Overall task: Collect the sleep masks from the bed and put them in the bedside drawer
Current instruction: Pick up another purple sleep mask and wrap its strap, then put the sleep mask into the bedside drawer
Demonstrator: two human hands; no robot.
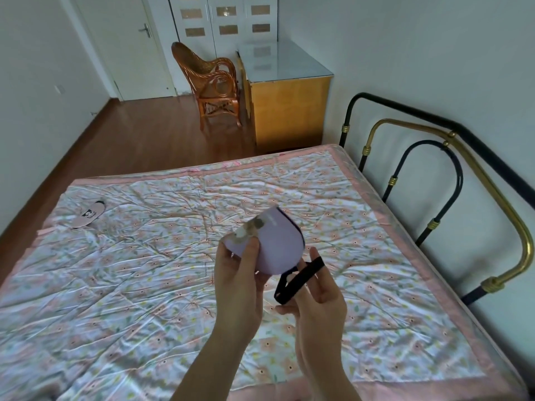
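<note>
A lilac sleep mask (275,244) with a small printed picture near its top is held up over the middle of the bed (130,270). My left hand (240,273) pinches its left edge. My right hand (315,290) has the mask's black elastic strap (298,277) looped over its fingers. A second, pink sleep mask (88,214) lies flat near the bed's far left corner, well away from both hands. No bedside drawer can be made out for certain.
A floral sheet covers the bed. A black and brass metal bed frame (451,180) runs along the right side. Beyond the bed stand a yellow wooden cabinet (286,111) with a glass top, a rattan chair (214,85) and a white door (130,41).
</note>
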